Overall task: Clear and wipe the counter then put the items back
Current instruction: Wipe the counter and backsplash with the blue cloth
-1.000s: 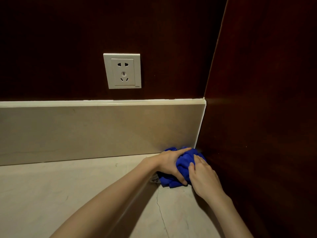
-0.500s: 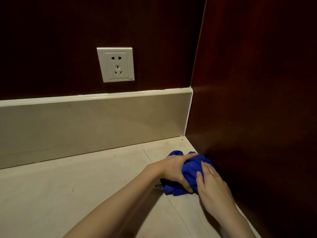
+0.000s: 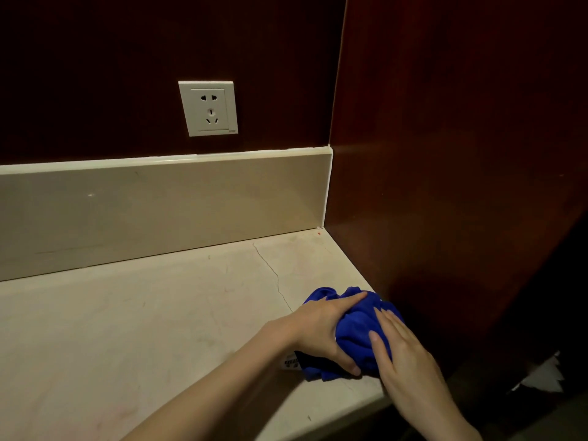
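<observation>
Since a second ago, both hands and the blue cloth (image 3: 356,329) have slid back from the far corner toward the front edge of the counter (image 3: 143,313), now lying at about 5 o'clock in view, just beside the dark wood side panel (image 3: 445,154). Much of the cloth is hidden under the hands, and its underside cannot be seen; a small white label (image 3: 290,363) pokes out at its near left edge, print too small to read. Bunched into a lump, the cloth runs roughly from 11 o'clock to 5 o'clock, with no clear end.

The left hand (image 3: 321,332) grips the cloth, fingers along its top and thumb curled round its near side. The right hand (image 3: 404,354) presses it from the right with straight fingers. A thin crack (image 3: 273,275) crosses the counter toward the backsplash (image 3: 159,211), below a white wall socket (image 3: 208,108).
</observation>
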The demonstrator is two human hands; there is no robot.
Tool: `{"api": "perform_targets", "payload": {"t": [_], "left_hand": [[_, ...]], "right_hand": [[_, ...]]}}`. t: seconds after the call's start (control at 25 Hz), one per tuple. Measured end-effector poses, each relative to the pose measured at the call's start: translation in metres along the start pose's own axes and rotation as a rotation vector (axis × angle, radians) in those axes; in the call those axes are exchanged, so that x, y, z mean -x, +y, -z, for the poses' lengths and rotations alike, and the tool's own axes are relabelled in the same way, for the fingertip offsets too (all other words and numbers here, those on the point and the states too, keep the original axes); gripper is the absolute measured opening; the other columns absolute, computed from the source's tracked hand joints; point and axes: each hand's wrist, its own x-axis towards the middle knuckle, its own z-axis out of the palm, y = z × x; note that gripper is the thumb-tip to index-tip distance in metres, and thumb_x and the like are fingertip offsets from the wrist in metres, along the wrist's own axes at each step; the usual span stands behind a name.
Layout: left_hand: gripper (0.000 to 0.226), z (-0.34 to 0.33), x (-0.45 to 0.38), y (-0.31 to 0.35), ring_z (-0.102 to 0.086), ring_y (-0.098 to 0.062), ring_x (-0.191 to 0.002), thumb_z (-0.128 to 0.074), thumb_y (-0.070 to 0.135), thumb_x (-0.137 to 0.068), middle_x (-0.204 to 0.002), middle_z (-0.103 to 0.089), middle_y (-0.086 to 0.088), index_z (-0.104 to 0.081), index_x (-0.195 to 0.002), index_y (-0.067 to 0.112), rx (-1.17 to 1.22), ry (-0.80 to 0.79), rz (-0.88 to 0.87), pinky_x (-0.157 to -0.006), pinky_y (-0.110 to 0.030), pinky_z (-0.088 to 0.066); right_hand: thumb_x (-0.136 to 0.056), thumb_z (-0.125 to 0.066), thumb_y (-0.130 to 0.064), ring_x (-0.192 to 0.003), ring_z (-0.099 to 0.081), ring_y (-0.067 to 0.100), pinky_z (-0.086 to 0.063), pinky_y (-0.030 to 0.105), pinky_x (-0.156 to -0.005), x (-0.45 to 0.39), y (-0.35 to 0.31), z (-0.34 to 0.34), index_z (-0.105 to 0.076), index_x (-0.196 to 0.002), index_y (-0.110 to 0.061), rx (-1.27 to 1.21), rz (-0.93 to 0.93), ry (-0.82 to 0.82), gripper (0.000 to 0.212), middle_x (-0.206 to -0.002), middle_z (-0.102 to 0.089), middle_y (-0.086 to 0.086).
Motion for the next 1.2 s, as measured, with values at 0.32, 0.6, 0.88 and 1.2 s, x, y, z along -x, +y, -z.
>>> {"api": "perform_targets", "payload": {"t": [0.32, 0.6, 0.88, 1.2], "left_hand": [[0.109, -0.034, 0.019, 0.045, -0.029, -0.013, -0.139, -0.078, 0.045, -0.072, -0.155, -0.027, 0.009, -0.006, -0.152, 0.029, 0.009, 0.047, 0.052, -0.108, -0.02, -0.018], [0.113, -0.046, 0.037, 0.058, -0.025, -0.014, -0.142, -0.081, 0.042, -0.07, -0.157, -0.023, 0.008, -0.006, -0.153, 0.028, -0.008, 0.141, 0.128, -0.112, -0.024, -0.02], [0.115, -0.044, 0.051, 0.048, -0.018, -0.013, -0.144, -0.08, 0.046, -0.07, -0.159, -0.016, 0.006, -0.003, -0.153, 0.025, -0.056, 0.135, 0.11, -0.113, -0.019, -0.01], [0.116, -0.04, 0.091, 0.027, -0.014, -0.01, -0.145, -0.078, 0.051, -0.07, -0.16, -0.013, 0.006, -0.003, -0.153, 0.024, -0.093, 0.174, 0.084, -0.12, -0.028, -0.013]], "right_hand": [[-0.099, -0.03, -0.04, -0.132, -0.007, -0.011, -0.01, 0.011, -0.106, 0.039, 0.036, 0.019, -0.016, -0.149, -0.03, -0.074, 0.115, -0.077, 0.053, -0.155, -0.019, -0.016], [-0.073, -0.015, -0.086, -0.134, 0.013, -0.02, 0.003, 0.012, -0.109, 0.041, 0.053, 0.025, 0.0, -0.135, -0.051, -0.1, 0.269, -0.23, 0.072, -0.146, 0.003, -0.035], [-0.061, -0.01, -0.096, -0.134, 0.028, -0.012, 0.014, 0.027, -0.113, 0.028, 0.057, 0.024, 0.015, -0.135, -0.053, 0.031, 0.405, -0.335, 0.09, -0.146, 0.025, -0.034], [-0.063, -0.006, -0.094, -0.133, 0.029, -0.013, 0.009, 0.033, -0.117, 0.037, 0.024, 0.002, 0.019, -0.137, -0.05, 0.117, 0.406, -0.364, 0.09, -0.143, 0.031, -0.036]]}}
